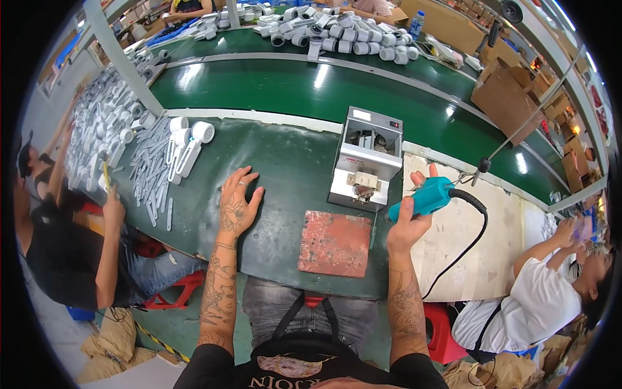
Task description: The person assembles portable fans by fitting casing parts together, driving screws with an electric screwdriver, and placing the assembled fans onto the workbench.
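Observation:
My left hand [238,202] rests on the dark green tabletop [265,146], fingers spread and holding nothing, a ring on one of them. In my right hand [408,227] is a teal electric screwdriver [431,196], its tip pointing left. A black cord [483,223] runs from its rear end, which hangs by a metal hook. Just left of the tool stands a metal box-like screw feeder [368,165]. Between my forearms lies a worn red square pad [335,243]. White round-headed plastic parts [188,152] and a heap of flat grey strips [150,165] lie left of my left hand.
Beyond the table runs a green conveyor belt [259,83], with white round parts [346,32] piled behind it. An open cardboard box [508,97] stands at the far right. One co-worker [71,240] sits at the left, another [531,305] at the right. A metal post [123,58] rises at the left.

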Tool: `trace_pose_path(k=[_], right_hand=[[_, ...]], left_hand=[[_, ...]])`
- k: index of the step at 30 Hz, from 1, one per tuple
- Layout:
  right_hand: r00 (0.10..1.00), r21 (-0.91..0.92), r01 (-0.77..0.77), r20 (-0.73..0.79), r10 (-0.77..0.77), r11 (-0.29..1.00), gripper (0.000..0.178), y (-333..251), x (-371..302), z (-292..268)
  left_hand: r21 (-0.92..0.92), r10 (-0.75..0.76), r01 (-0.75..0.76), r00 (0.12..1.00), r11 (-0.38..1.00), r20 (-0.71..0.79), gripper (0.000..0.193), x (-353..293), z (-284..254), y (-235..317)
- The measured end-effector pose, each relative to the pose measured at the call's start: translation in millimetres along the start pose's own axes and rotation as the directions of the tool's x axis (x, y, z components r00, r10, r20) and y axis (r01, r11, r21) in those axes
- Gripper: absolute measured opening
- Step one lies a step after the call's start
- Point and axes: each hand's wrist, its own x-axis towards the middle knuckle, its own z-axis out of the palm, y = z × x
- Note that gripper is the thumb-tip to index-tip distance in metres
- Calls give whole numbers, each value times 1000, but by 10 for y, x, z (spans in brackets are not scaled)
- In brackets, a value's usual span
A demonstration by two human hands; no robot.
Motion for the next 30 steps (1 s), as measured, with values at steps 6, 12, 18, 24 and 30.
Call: trace_pose_path(k=[6, 12, 18, 24, 30], right_hand=[[998, 18, 31, -50, -30, 999, 73, -6, -14, 28], [997, 5, 38, 67, -39, 999, 62, 66, -17, -31], [999, 52, -22, 51, 19, 998, 60, 41, -31, -15], [996, 44, 15, 91, -19, 999, 65, 74, -39, 14], [992, 17, -48, 120, 45, 999, 58, -2, -58, -11]], left_hand=[[-3, 0, 0, 1000, 1000, -1, 35, -7, -18, 7], [3, -1, 1, 1000, 1000, 1, 35, -6, -11, 4], [2, 2, -2, 1000, 1000, -1, 35, -4, -6, -13], [-5, -12, 12, 1000, 1000, -14, 35, -10, -42, 16], [-15, 13, -13, 999, 1000, -35, 34, -12, -16, 1]])
